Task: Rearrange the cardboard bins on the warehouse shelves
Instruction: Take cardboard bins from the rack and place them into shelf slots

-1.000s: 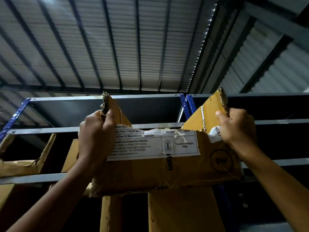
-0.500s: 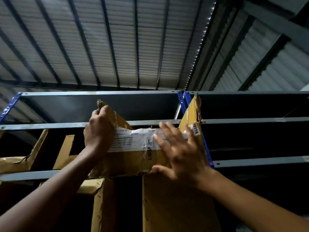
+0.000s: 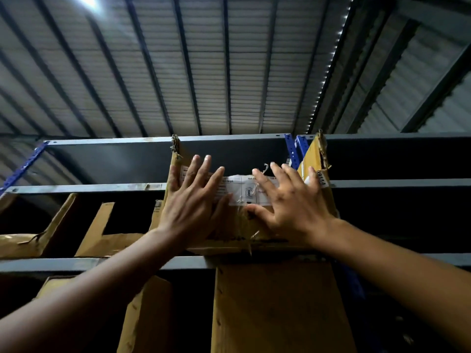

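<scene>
A worn brown cardboard bin (image 3: 240,233) with a white label sits on a high grey shelf (image 3: 76,264), its torn side flaps sticking up. My left hand (image 3: 193,200) lies flat against the bin's front on the left, fingers spread. My right hand (image 3: 288,200) presses flat on the front at the right, fingers spread too. Neither hand grips anything. The hands cover much of the label.
More cardboard bins (image 3: 102,233) stand to the left on the same shelf. A tall cardboard bin (image 3: 277,307) and another (image 3: 147,314) sit on the level below. Blue uprights (image 3: 293,151) divide the rack; the bay to the right is dark. A corrugated roof is overhead.
The bin has gone from held in the air onto the shelf and further in. Both hands let go of its flaps and now lie flat on its front.
</scene>
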The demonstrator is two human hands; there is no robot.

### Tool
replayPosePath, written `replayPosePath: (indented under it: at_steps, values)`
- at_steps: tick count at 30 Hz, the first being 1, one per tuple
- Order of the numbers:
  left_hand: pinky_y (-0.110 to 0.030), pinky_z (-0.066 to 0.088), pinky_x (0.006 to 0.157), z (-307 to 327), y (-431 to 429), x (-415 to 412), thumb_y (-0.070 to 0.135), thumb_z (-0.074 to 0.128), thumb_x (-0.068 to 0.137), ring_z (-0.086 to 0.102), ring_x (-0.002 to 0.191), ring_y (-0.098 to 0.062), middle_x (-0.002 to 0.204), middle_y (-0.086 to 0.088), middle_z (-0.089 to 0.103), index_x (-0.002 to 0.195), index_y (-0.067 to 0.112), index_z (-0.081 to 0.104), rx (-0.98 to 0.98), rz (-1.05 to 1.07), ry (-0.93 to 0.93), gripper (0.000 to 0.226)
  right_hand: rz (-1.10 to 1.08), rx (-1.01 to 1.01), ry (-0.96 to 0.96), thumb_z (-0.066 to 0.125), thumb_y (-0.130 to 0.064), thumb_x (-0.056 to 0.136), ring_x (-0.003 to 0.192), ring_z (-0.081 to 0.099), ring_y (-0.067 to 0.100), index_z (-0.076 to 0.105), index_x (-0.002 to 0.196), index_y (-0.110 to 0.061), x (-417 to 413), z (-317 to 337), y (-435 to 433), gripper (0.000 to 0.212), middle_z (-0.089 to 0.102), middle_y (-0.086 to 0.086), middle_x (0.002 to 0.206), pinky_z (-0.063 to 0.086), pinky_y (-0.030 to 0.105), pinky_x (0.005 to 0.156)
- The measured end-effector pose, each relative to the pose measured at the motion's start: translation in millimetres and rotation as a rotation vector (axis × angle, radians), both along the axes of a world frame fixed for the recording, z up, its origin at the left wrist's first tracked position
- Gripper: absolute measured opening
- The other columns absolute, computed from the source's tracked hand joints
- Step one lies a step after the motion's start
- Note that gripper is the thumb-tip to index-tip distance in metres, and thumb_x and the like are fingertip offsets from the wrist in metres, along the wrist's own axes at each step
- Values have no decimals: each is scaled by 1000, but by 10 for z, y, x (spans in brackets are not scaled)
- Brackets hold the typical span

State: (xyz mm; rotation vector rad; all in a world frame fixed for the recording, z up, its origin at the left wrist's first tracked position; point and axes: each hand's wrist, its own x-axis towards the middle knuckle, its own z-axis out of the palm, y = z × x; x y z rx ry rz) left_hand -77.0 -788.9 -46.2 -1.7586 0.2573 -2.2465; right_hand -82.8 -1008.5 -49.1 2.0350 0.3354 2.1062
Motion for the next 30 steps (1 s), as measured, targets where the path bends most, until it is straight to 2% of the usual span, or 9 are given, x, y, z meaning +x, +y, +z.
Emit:
replayPosePath:
  at_steps: [4, 8, 11, 15, 19, 23, 27, 30]
  values:
    - [-58, 6, 118, 195, -60, 252, 62, 10, 92, 15, 149, -26, 159, -10, 26, 148, 22, 39, -35, 11, 43, 75, -42, -44, -14, -8, -76, 70, 132, 40, 26, 10, 152, -36, 251, 201, -109, 93, 41, 7, 147, 17, 62, 110]
    - [-56, 3, 118, 274, -120, 431, 64, -8, 78, 4, 151, -26, 162, -7, 14, 150, 25, 30, -136, -18, 104, 90, -27, -40, -32, -9, -76, 70, 124, 45, 25, 16, 151, -37, 569, 373, -116, 94, 47, 5, 138, 16, 59, 109]
    - [-56, 10, 118, 329, -113, 656, 66, -11, 73, 4, 151, -25, 162, -5, 13, 152, 27, 24, -191, -43, 157, 94, -8, -31, -15, -3, -78, 74, 125, 44, 25, 17, 151, -37, 798, 462, -85, 89, 47, 5, 138, 14, 59, 110]
    - [-53, 18, 116, 377, -45, 1050, 69, -7, 74, 7, 149, -25, 160, -5, 18, 152, 27, 22, -160, -18, 175, 94, 0, -33, 16, 11, -77, 84, 127, 43, 26, 17, 151, -37, 1167, 537, -84, 78, 47, 5, 138, 12, 58, 112]
    - [-55, 31, 107, 536, -44, 1396, 73, 8, 80, 21, 141, -25, 144, -2, 36, 141, 29, 35, -96, -36, 128, 80, 9, -18, 45, -4, -80, 73, 131, 41, 26, 17, 150, -39, 1513, 609, -148, 90, 45, 5, 142, 14, 56, 114]
    - [-55, 37, 101, 695, -79, 1785, 76, 12, 81, 33, 131, -24, 130, -2, 43, 130, 31, 43, -58, -80, 103, 74, 17, -5, 98, 7, -80, 83, 137, 35, 26, 15, 151, -39, 1894, 684, -214, 79, 38, 6, 149, 15, 53, 116]
    - [-55, 37, 101, 818, -36, 2219, 78, 14, 82, 32, 131, -25, 133, -3, 41, 137, 34, 40, -71, -126, 150, 75, 27, 8, 160, 14, -76, 87, 132, 39, 26, 18, 150, -40, 2231, 757, -200, 73, 42, 5, 144, 21, 51, 113]
    - [-56, 36, 101, 869, -10, 2548, 74, 25, 89, 25, 134, -24, 138, -4, 36, 144, 35, 35, -91, -116, 211, 68, 3, 15, 183, 17, -76, 88, 129, 41, 26, 21, 148, -40, 2484, 777, -159, 70, 44, 6, 141, 24, 49, 110]
